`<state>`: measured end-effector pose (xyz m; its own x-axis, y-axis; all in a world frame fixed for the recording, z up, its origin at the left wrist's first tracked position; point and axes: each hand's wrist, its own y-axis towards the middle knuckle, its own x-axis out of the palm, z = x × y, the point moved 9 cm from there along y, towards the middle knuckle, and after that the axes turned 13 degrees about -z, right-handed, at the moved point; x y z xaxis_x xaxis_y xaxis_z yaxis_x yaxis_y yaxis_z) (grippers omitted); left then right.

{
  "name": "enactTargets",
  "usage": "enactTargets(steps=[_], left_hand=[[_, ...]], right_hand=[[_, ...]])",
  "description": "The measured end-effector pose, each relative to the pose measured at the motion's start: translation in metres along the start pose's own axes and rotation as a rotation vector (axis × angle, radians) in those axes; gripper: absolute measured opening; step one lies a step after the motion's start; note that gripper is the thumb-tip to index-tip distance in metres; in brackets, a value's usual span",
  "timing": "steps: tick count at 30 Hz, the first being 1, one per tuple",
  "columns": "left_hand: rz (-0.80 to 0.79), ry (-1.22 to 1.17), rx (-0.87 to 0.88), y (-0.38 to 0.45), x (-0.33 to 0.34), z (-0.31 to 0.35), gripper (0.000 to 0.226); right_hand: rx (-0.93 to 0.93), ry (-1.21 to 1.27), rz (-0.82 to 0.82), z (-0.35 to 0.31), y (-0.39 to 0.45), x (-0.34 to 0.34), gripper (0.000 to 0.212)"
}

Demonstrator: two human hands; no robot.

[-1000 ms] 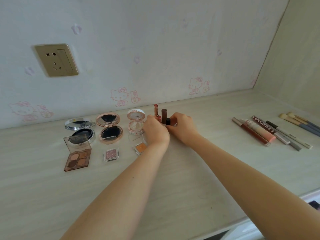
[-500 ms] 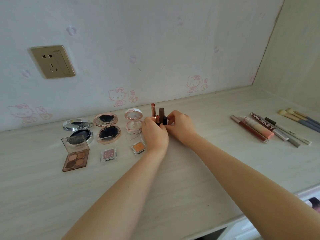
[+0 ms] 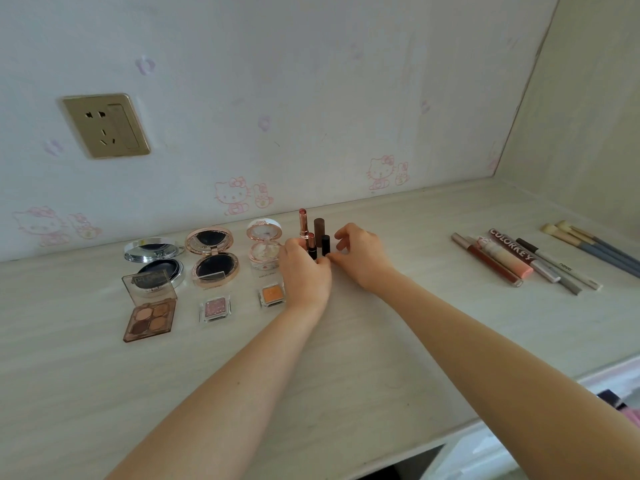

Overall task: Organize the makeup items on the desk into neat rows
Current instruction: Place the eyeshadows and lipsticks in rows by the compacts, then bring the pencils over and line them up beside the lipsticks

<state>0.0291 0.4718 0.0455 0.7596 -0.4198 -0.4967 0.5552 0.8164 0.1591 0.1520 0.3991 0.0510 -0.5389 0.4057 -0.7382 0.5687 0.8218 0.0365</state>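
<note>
Four lipsticks stand upright near the wall: a tall rose-gold one [image 3: 302, 221], a brown-capped one [image 3: 319, 226], a short red one [image 3: 311, 241] and a black one [image 3: 325, 244]. My left hand [image 3: 304, 271] curls round the base of the short red lipstick. My right hand [image 3: 362, 256] sits just right of the black tube, thumb tip at its foot and fingers lifted off it. To the left are a silver compact [image 3: 152, 252], a rose-gold compact [image 3: 212, 258] and a pink compact [image 3: 263, 245], with a brown palette [image 3: 150, 315], a pink eyeshadow pan [image 3: 215, 308] and an orange pan [image 3: 272, 294] in front.
At the right of the pale wooden desk [image 3: 346, 375] lie lip glosses [image 3: 491, 261], a COLORKEY tube [image 3: 519, 256], pencils [image 3: 561, 268] and brushes [image 3: 588, 245] side by side. A wall socket [image 3: 105, 126] sits above the compacts. The desk's front edge runs at lower right.
My right fingers have lifted off the black lipstick, which now stands free beside the short red one. My left hand has stayed at the lipsticks' base.
</note>
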Motion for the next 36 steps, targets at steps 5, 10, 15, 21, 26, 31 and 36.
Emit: enactTargets(steps=[5,10,15,21,26,31,36], left_hand=[[0.007,0.046,0.073,-0.018,-0.006,0.017,0.042],[-0.036,0.109,0.230,-0.041,0.000,0.042,0.045],[-0.148,0.166,0.275,-0.056,0.025,0.057,0.039],[-0.308,0.207,0.315,-0.064,0.067,0.072,0.032],[-0.404,0.220,0.369,-0.065,0.107,0.098,0.029],[-0.478,0.216,0.425,-0.057,0.147,0.124,0.028],[-0.523,0.261,0.459,-0.037,0.190,0.145,0.028]], right_hand=[[-0.009,-0.066,-0.006,0.000,-0.020,-0.012,0.038],[-0.014,-0.217,-0.023,0.007,-0.056,-0.030,0.036],[0.011,-0.335,0.000,0.030,-0.092,-0.058,0.035],[0.072,-0.476,0.049,0.059,-0.134,-0.101,0.036],[0.142,-0.540,0.084,0.088,-0.149,-0.136,0.037],[0.166,-0.607,0.097,0.114,-0.155,-0.159,0.030],[0.208,-0.643,0.108,0.130,-0.153,-0.176,0.034]])
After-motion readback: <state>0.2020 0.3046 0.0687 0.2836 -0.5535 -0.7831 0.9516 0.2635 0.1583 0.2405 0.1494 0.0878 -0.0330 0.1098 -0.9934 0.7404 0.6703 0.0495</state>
